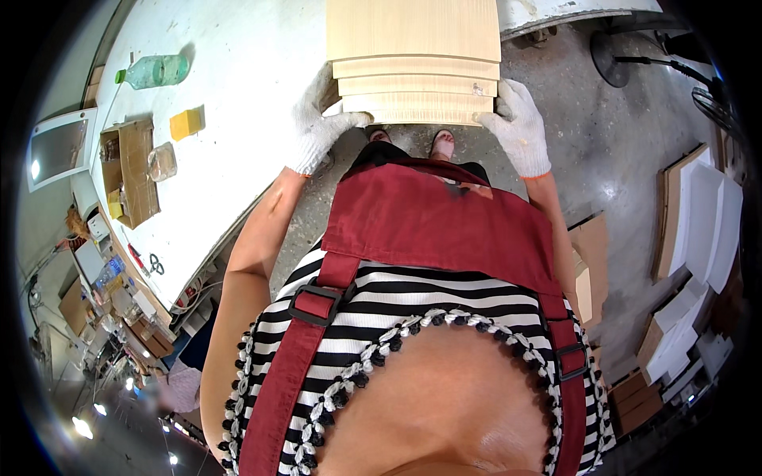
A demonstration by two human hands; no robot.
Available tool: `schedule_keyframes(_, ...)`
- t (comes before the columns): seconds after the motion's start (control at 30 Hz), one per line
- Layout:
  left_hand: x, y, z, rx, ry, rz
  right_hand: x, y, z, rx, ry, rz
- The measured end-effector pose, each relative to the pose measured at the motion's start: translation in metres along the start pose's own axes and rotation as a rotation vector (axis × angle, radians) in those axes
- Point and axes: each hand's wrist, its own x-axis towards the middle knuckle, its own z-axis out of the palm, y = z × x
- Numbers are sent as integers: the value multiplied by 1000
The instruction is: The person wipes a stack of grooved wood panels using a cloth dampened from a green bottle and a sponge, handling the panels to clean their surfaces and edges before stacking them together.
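A stack of several pale wood-grain boards (413, 36) lies in front of me, its near edges stepped one below another. My left hand (321, 123), in a white knitted glove, grips the stack's left near corner with the thumb on the near edge. At the right near corner my right hand (520, 127), gloved the same way with an orange cuff, is closed on the boards too. The fingers beneath and behind the boards are partly hidden. Below the near edge, my feet show on the grey floor.
On the white table (238, 119) to the left are a green plastic bottle (155, 71), a yellow block (186, 124), an open cardboard box (131, 170) and scissors (156, 264). Black fans (611, 59) stand at far right. White panels (698, 214) and cardboard lie below them.
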Motion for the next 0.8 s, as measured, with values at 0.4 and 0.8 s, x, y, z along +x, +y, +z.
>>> schedule_keyframes(0.4,-1,-19,1,83,-82,2,-14,5,9,90,7,-62)
schedule_keyframes(0.8,2,-17,4,-78,-69,18,-6,11,11,17,44,-64)
